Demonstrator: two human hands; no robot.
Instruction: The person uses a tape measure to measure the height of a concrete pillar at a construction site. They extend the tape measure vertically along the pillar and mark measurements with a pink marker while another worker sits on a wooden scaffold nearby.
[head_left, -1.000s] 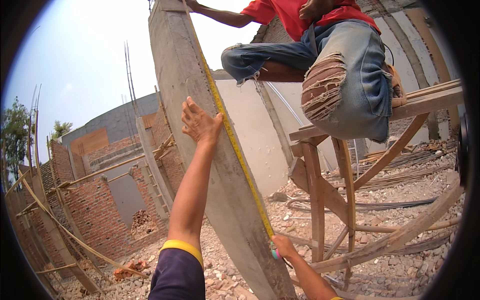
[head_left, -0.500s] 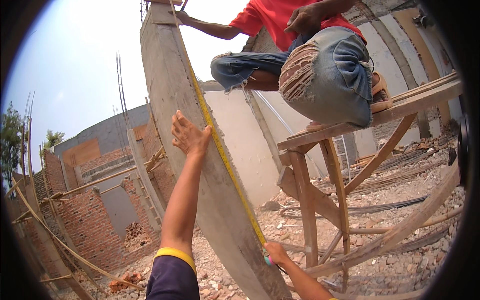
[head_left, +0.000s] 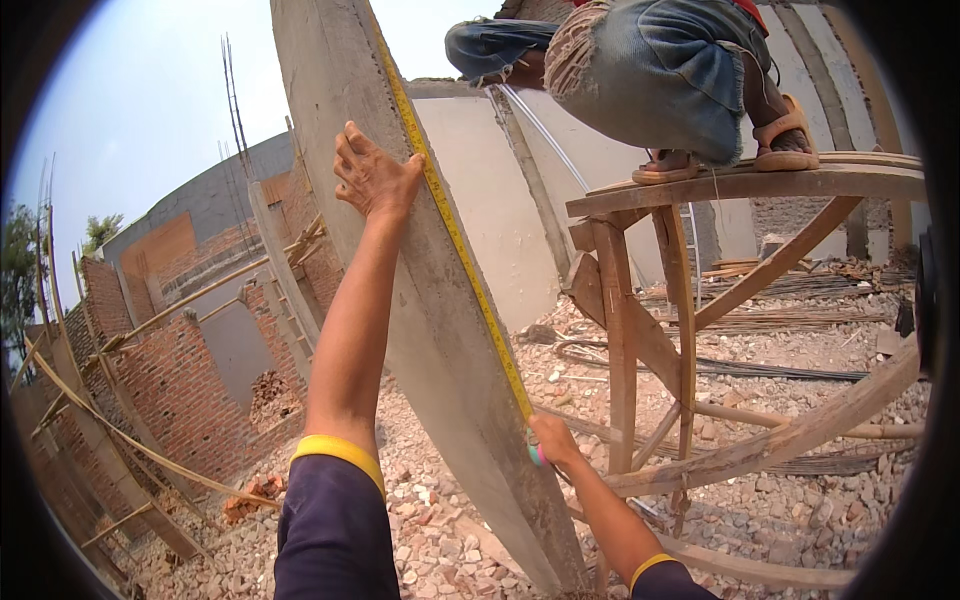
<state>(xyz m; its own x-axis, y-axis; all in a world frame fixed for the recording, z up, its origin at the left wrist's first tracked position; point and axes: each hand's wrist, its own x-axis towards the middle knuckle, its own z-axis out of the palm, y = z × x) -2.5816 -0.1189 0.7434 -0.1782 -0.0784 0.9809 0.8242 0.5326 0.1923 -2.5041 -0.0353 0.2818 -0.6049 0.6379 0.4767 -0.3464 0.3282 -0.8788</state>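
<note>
A yellow measuring tape [head_left: 462, 250] runs stretched along the right edge of a grey concrete column [head_left: 440, 390], leaning in this view. On the column's face lies my left hand [head_left: 378, 178], fingers spread and slightly bent, its thumb against the tape's edge. Farther down, the fingers of my right hand [head_left: 552, 440] are closed around the tape measure's case [head_left: 535, 455]; only a green and pink bit of it shows. The tape's top end is out of view.
A person in torn jeans [head_left: 660, 85] and sandals squats on a wooden scaffold [head_left: 740, 185] at the right. Brick rubble [head_left: 450, 530] covers the ground. Black rods [head_left: 760, 370] lie behind the scaffold. Brick walls [head_left: 180, 400] and bamboo poles [head_left: 190, 315] stand at the left.
The view has tipped downward, so the column, scaffold and hands sit higher in the picture. The other person's hand at the column's top has left view. Both my hands keep their places along the tape.
</note>
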